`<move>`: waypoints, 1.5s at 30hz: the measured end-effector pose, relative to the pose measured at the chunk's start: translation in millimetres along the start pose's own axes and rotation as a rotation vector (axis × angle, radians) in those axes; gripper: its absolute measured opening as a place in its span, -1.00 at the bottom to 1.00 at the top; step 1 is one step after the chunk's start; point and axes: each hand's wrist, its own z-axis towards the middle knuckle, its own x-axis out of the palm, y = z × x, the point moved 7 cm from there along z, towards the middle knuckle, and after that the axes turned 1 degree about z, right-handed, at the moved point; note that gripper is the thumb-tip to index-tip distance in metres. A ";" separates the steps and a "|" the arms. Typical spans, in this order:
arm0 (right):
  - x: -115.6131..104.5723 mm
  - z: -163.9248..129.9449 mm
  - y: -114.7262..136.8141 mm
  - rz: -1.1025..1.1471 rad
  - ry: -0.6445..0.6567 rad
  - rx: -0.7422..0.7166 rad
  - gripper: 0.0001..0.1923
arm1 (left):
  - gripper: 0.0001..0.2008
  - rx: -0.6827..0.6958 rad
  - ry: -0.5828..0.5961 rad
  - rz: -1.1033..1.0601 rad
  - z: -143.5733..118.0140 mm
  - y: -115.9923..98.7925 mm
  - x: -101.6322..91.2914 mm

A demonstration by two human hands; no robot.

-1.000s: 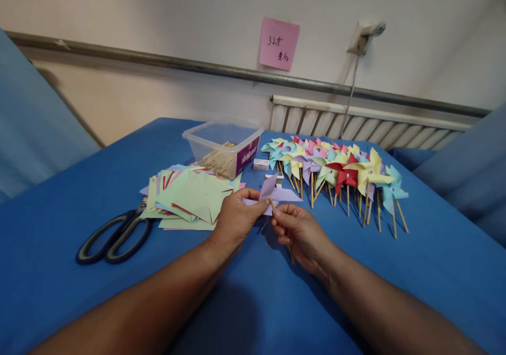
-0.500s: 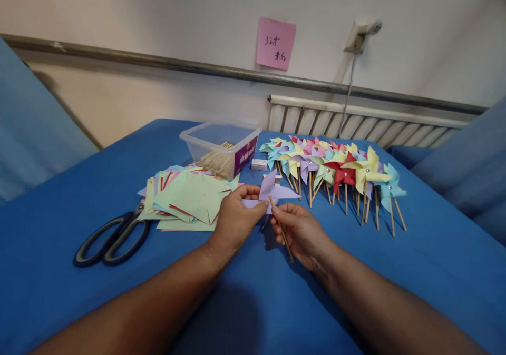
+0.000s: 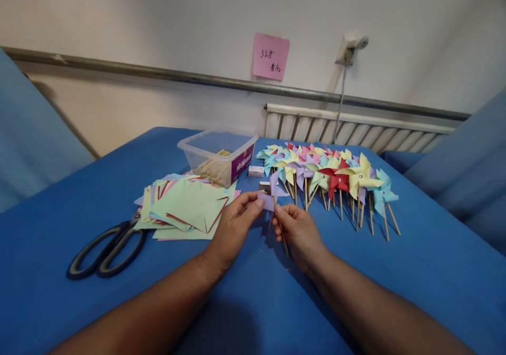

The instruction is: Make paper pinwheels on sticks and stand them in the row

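My left hand [image 3: 234,223] pinches a lilac paper pinwheel [image 3: 272,194] by its left edge, just above the blue table [image 3: 427,270]. My right hand [image 3: 297,231] grips a thin wooden stick [image 3: 283,239] whose top end meets the back of the pinwheel. The two hands are almost touching at the middle of the table. A stack of cut coloured paper squares [image 3: 185,207] lies just left of my left hand. A row of finished pinwheels on sticks [image 3: 336,173] lies behind and to the right of my right hand.
Black-handled scissors [image 3: 105,247] lie at the left of the paper stack. A clear plastic box [image 3: 217,155] with wooden sticks stands behind it, a small white box [image 3: 255,171] beside it. A pink note [image 3: 271,56] hangs on the wall above a radiator [image 3: 356,126].
The pinwheel has turned more edge-on between my hands and looks smaller. My right hand's stick has swung more upright. The view has tilted slightly upward.
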 end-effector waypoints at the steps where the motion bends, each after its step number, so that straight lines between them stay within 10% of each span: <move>1: 0.0 0.7 -0.3 0.015 0.009 -0.010 -0.61 | -0.67 0.015 0.000 -0.022 0.3 -1.1 -1.1; 9: 14.1 0.2 -3.4 0.173 0.147 0.016 -0.70 | -0.62 0.009 -0.141 -0.019 8.7 3.5 -18.2; 23: 21.9 -5.4 -5.9 0.217 0.186 0.070 -0.75 | -0.70 -0.198 0.112 -0.332 -0.2 17.0 9.5; 36: 28.1 -6.7 -21.2 0.208 0.248 0.129 -0.76 | -0.70 -0.191 0.010 -0.261 -1.1 17.5 1.7; 45: 24.0 -7.1 -4.2 0.041 0.264 -0.189 -0.71 | -0.69 -0.193 -0.034 -0.355 1.8 15.8 -4.6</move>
